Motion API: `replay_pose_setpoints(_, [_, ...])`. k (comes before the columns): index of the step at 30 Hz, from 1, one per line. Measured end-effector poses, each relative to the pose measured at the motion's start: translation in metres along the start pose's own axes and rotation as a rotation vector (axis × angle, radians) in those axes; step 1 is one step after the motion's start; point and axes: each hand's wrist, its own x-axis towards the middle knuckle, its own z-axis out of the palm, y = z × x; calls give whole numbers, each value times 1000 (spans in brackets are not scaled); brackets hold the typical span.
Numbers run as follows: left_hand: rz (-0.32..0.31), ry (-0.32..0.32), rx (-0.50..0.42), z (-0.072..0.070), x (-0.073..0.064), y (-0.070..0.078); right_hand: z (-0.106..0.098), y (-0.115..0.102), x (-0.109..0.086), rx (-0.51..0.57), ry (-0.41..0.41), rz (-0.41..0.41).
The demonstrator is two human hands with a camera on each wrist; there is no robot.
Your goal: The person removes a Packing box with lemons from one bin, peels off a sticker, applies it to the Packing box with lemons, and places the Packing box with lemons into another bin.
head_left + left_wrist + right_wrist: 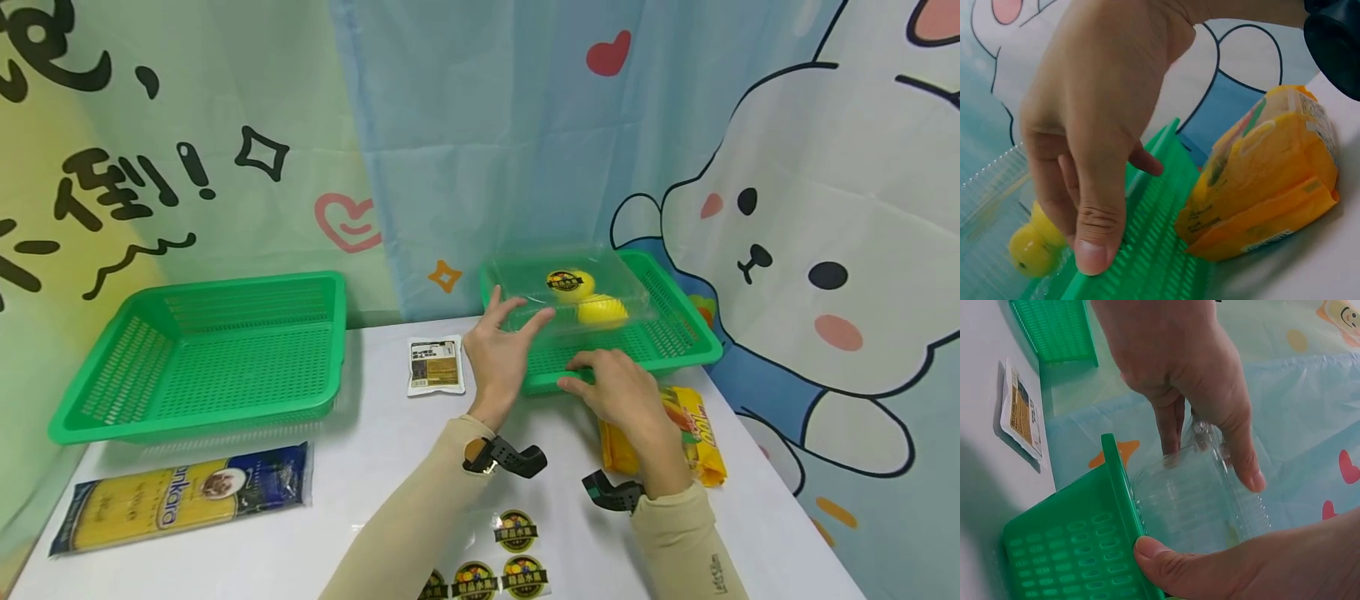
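A clear plastic box (606, 275) with a black and yellow round sticker (565, 280) on its lid sits in the right green basket (678, 363). Two yellow fruits (602, 309), like lemons, show through it. My left hand (498, 354) grips the left end of the box, thumb and fingers on opposite sides. My right hand (621, 392) holds the basket's front rim; its thumb (1155, 547) lies on the outside. Next to that hand, in the left wrist view, stands a yellow-orange food bag (1266, 181).
Another green basket (247, 408) stands at the left. Before it lies a pack of spaghetti (183, 498). A small white packet (436, 365) with a brown label is between the baskets. Round stickers on a clear sheet (516, 533) lie near the front. A printed curtain (480, 150) hangs behind.
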Motion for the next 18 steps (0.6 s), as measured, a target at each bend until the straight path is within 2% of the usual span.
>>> replay_pose_setpoints(12, [-19, -15, 59, 8, -10, -9, 0, 0, 0, -5, 0, 2])
replay_pose_setpoints(18, [10, -45, 130, 12, -14, -15, 0, 0, 0, 3, 6, -5])
